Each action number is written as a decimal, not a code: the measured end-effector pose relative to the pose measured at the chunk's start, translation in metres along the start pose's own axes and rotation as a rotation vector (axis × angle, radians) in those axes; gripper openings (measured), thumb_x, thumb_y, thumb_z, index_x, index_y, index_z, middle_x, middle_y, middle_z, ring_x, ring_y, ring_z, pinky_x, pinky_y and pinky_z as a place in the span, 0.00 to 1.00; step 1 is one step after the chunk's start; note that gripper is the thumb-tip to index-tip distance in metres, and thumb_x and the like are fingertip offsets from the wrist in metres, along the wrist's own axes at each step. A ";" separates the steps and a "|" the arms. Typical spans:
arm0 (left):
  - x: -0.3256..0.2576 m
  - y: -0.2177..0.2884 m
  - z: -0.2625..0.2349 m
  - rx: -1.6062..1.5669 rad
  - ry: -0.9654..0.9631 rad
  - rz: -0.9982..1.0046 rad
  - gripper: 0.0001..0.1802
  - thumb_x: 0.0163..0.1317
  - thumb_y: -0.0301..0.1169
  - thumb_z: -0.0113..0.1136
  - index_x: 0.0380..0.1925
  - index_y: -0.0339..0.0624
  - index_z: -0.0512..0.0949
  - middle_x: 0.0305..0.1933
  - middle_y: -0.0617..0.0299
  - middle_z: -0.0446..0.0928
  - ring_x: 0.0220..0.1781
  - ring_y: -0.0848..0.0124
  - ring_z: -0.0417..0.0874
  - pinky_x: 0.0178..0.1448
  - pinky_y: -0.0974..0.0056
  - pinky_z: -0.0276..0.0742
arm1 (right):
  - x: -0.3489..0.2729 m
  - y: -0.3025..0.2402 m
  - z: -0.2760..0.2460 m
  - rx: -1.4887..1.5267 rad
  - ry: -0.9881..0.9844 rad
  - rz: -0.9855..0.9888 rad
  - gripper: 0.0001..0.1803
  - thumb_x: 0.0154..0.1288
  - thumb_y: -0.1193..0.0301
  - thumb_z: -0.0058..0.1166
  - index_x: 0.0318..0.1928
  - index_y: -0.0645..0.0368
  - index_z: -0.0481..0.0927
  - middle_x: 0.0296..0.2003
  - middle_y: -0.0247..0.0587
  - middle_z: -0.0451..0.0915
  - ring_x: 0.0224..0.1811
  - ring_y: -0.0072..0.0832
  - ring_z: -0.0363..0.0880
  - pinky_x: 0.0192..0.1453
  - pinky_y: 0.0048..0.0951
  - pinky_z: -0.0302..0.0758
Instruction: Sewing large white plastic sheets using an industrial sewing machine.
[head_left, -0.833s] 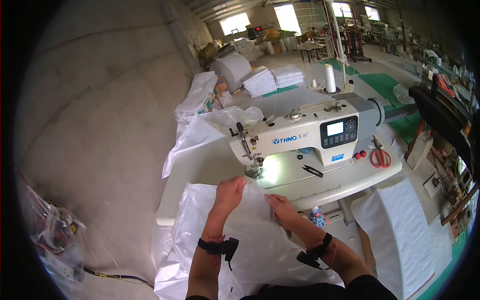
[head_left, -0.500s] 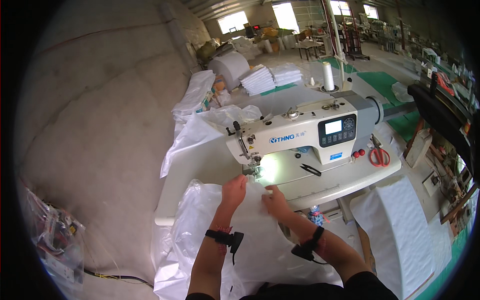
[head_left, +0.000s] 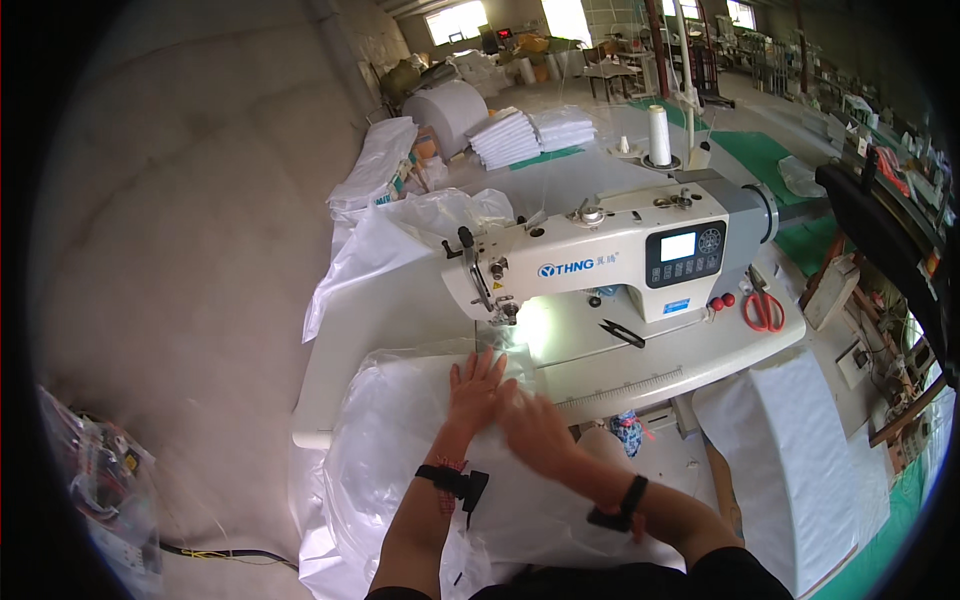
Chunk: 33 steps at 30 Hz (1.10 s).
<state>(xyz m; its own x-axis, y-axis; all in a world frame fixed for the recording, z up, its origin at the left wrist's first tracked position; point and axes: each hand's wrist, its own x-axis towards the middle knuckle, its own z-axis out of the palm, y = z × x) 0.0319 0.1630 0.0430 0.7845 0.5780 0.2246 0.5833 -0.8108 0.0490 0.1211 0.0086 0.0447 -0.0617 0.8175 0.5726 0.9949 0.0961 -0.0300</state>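
Big and full of stuff, the workshop has a grey floor on the left of the frame and a white sewing table (head_left: 640, 375) in the middle. On the table stands a white sewing machine (head_left: 600, 255) with a small screen, and a bright light shines under its needle.

A clear plastic sheet (head_left: 400, 450) lies in the lower middle of the frame, from the person's lap up to the needle. It is thin, shiny and full of wrinkles.

The left hand (head_left: 476, 388) lies flat on the sheet with its fingers spread, pressing it down just below the needle. A moment ago it was a bit higher, closer to the needle. The right hand (head_left: 537, 430) has slid over toward the left hand and now touches it. It looks blurry, so it is moving, and I cannot tell if its fingers are spread or bent. It looks like the hands are pulling back a little to smooth and line up the sheet again.

Red scissors (head_left: 765, 308) and small black snips (head_left: 625, 333) lie on the table at the right. A tall white spool (head_left: 659, 135) stands behind the machine. Stacks of folded white cloth (head_left: 530, 133) and a big white roll (head_left: 448, 108) sit in the upper middle.
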 end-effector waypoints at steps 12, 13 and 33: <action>-0.009 -0.003 0.005 0.032 0.133 -0.033 0.33 0.62 0.51 0.46 0.59 0.36 0.66 0.66 0.53 0.61 0.69 0.54 0.57 0.69 0.40 0.46 | -0.054 -0.016 -0.026 0.502 -0.276 0.031 0.16 0.57 0.70 0.49 0.47 0.57 0.72 0.40 0.48 0.76 0.37 0.42 0.78 0.32 0.39 0.75; -0.010 -0.004 0.008 0.037 0.133 -0.053 0.32 0.62 0.49 0.47 0.58 0.36 0.66 0.64 0.52 0.63 0.68 0.54 0.58 0.68 0.40 0.48 | -0.032 -0.012 -0.032 0.576 -0.026 0.086 0.16 0.58 0.72 0.48 0.48 0.59 0.70 0.40 0.51 0.75 0.37 0.46 0.77 0.29 0.39 0.74; 0.030 -0.038 -0.042 0.032 0.432 0.221 0.17 0.55 0.39 0.58 0.43 0.44 0.78 0.50 0.54 0.76 0.52 0.55 0.74 0.54 0.49 0.67 | 0.013 -0.019 0.019 0.055 0.020 0.253 0.32 0.62 0.54 0.47 0.57 0.69 0.68 0.59 0.55 0.67 0.67 0.46 0.57 0.68 0.57 0.46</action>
<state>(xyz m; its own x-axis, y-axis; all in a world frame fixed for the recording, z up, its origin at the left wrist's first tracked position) 0.0247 0.2072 0.0885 0.7351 0.2959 0.6099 0.4245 -0.9024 -0.0739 0.1003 0.0286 0.0368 0.1910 0.8084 0.5568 0.9725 -0.0790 -0.2189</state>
